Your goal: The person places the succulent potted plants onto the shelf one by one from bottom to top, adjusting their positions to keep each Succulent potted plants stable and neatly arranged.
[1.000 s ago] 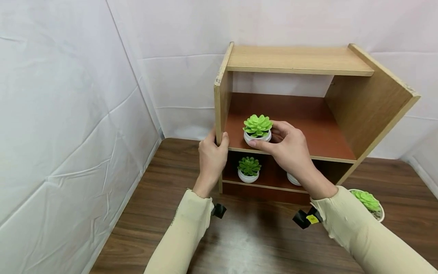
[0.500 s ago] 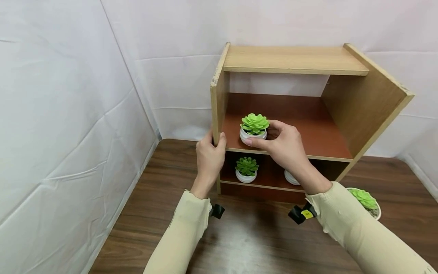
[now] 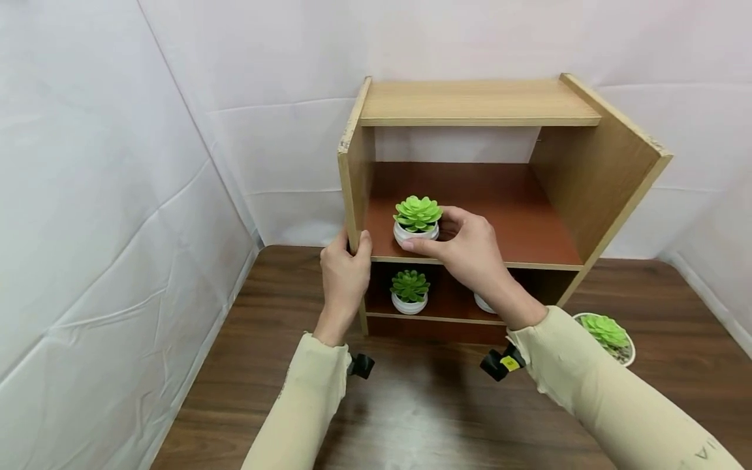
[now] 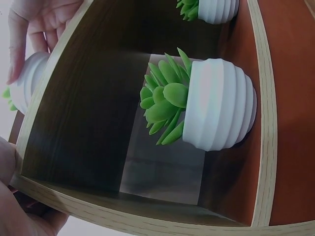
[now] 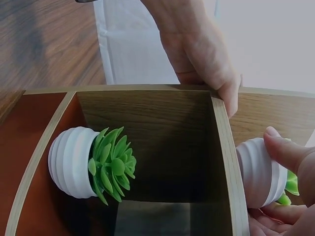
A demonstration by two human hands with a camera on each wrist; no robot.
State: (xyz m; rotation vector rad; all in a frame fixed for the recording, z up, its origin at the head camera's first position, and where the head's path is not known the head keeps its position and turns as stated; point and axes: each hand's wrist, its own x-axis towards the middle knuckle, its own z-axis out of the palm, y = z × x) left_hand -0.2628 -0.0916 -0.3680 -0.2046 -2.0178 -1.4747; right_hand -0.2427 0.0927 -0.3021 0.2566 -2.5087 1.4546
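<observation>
In the head view, my right hand [image 3: 472, 251] grips the white pot of a light-green succulent [image 3: 418, 215] from its right side. This pot is upright at the front left of the upper board of a small wooden shelf unit [image 3: 478, 104]. My left hand [image 3: 345, 277] holds the front edge of the unit's left side panel [image 3: 354, 176], thumb on the inner face. Below, a darker green succulent [image 3: 409, 287] in a white ribbed pot sits in the lower compartment. A second white pot [image 3: 483, 303] there is mostly hidden behind my right wrist.
Right of the unit, an oval pot with a light-green succulent [image 3: 608, 336] stands on the dark wooden table [image 3: 282, 365], partly behind my right sleeve. White cloth [image 3: 106, 196] hangs at the left and behind the unit.
The head view has turned slightly right, so everything appears farther left. Both hands keep their holds, and the light-green succulent stays at about the same place on the upper board.
</observation>
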